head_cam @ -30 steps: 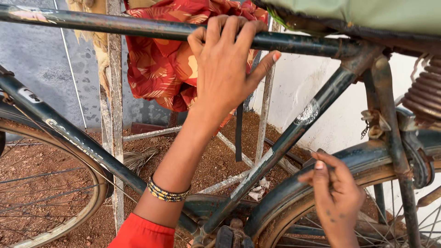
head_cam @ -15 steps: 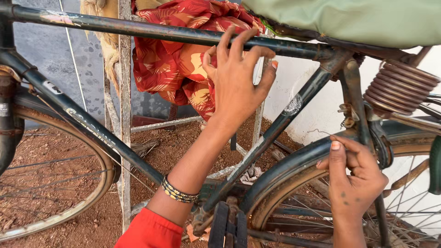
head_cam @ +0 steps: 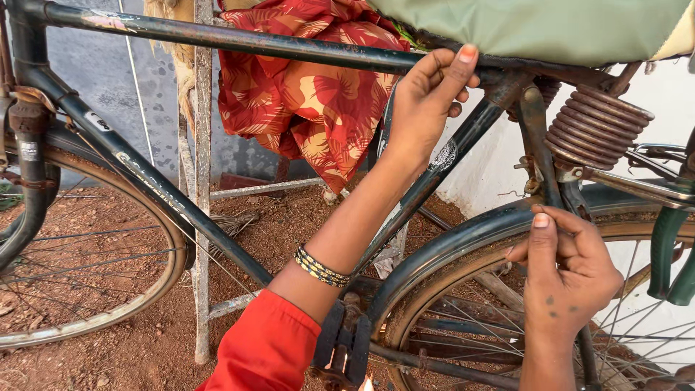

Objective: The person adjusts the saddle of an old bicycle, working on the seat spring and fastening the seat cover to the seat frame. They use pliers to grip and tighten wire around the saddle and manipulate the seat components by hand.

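Note:
An old dark bicycle fills the view. My left hand [head_cam: 427, 98], with a bangle at the wrist and a red sleeve, reaches up under the top tube [head_cam: 239, 40] where it meets the seat tube [head_cam: 441, 163]; the fingers rest loosely against the bar, holding nothing. My right hand [head_cam: 568, 271] sits lower right, fingers curled around the thin seat stay [head_cam: 541, 156] just above the rear mudguard [head_cam: 463, 242]. A green saddle cover [head_cam: 528, 29] and coil saddle spring [head_cam: 590, 127] are above it.
A pedal [head_cam: 344, 351] hangs at the bottom centre. The front wheel [head_cam: 156, 289] stands at the left and the rear wheel [head_cam: 441, 318] at the right, on red dirt ground. A red patterned cloth [head_cam: 304, 94] hangs on a metal stand [head_cam: 203, 181] behind the frame.
My left hand slid right along the top tube and loosened from a full grasp to a light touch near the seat joint. My right hand rose and closed on the seat stay.

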`<state>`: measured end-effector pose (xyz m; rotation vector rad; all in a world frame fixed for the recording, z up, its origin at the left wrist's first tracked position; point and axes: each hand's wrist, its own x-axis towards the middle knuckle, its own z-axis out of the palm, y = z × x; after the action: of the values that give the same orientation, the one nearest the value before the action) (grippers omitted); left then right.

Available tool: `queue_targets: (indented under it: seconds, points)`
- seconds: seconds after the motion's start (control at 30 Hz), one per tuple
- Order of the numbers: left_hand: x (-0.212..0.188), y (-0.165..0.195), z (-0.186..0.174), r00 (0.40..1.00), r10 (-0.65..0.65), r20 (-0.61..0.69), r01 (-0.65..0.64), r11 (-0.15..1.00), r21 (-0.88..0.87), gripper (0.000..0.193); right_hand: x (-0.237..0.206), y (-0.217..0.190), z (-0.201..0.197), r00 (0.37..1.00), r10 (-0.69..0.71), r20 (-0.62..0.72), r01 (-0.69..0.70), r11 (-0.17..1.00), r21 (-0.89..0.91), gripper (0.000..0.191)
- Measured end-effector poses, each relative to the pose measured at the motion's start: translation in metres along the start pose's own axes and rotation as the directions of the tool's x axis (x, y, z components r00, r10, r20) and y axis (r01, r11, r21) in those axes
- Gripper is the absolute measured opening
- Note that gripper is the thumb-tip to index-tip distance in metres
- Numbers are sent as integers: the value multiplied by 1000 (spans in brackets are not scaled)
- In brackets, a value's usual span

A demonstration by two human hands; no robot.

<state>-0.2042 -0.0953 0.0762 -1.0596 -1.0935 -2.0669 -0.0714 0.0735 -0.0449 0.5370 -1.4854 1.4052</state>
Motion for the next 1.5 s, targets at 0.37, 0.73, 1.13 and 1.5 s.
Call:
queue_targets:
  seconds: [0.37,0.73,1.13,1.5]
  points:
    - [-7,-36,18,999,-37,-12,21,771,-636,15,3,10,-7,1000,8,-5,-8,999,49,15]
    - [-7,-30,6,992,-65,105,119,740,-662,12,2,10,0,1000,1,-11,-2,998,-65,16]
    - [-16,-3,0,978,-203,42,180,725,-665,15,-4,10,9,1000,23,11,-22,997,-70,16]
    - [-13,0,0,993,-111,29,107,800,-591,14,-10,-10,18,1000,-17,20,21,980,-197,17]
